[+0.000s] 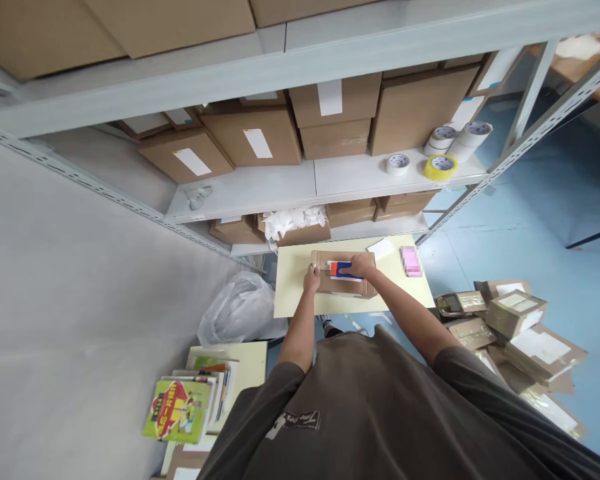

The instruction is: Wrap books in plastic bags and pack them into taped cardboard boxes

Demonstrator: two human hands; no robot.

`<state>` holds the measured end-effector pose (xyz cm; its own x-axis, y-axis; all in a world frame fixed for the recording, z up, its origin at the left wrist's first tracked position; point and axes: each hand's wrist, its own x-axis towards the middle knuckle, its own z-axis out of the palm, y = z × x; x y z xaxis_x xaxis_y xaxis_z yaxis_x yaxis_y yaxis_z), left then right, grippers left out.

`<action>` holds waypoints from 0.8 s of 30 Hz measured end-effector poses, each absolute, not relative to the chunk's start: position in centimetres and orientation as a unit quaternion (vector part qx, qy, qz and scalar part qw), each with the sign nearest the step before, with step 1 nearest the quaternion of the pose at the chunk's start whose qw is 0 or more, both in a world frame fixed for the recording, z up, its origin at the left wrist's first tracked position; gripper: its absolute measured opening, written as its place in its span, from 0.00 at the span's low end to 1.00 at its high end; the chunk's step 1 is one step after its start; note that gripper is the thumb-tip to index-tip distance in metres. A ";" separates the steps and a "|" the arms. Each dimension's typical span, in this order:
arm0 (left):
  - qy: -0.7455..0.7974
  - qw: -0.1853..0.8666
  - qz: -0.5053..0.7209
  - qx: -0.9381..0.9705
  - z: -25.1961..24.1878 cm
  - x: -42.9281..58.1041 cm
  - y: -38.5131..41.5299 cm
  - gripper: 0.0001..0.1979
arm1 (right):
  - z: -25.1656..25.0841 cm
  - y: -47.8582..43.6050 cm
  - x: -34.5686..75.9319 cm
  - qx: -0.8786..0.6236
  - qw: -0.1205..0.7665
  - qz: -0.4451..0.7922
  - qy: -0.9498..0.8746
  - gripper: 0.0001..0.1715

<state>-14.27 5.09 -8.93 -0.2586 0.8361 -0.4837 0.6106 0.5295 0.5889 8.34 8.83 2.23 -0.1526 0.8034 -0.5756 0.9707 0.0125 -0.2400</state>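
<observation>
A brown cardboard box [350,291] lies on the pale yellow table [293,293] in front of me. A white label [341,278] lies on its top. My right hand [363,266] is closed round a blue tape dispenser [347,269] with an orange front, held low over the label. My left hand [312,277] grips the box's left edge with bent fingers, which are partly hidden. A white slip [381,249] and a pink pack [411,261] lie on the table, right of the box.
Shelving [260,183] behind the table carries cartons [260,137], white tape rolls [397,164] and a yellow tape roll [440,167]. Packed parcels [517,310] are heaped on the floor at right. At left are a clear plastic bag [240,308] and stacked books [180,410].
</observation>
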 end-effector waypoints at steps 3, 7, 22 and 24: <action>0.780 0.395 0.130 0.468 -9.1 -14.5 4.9 0.26 | 2.1 8.4 13.9 0.636 0.149 -0.282 0.703 0.42; 0.771 0.388 0.132 0.487 -9.4 -14.9 4.8 0.24 | 1.9 6.8 24.7 0.684 0.184 -0.249 0.660 0.39; 0.815 0.334 0.118 0.459 -7.2 -20.6 5.2 0.30 | 1.9 5.8 21.9 0.636 -0.002 -0.419 0.648 0.41; 0.829 0.303 0.121 0.454 -6.1 -21.3 4.2 0.34 | 3.0 6.2 18.8 0.612 -0.019 -0.423 0.668 0.41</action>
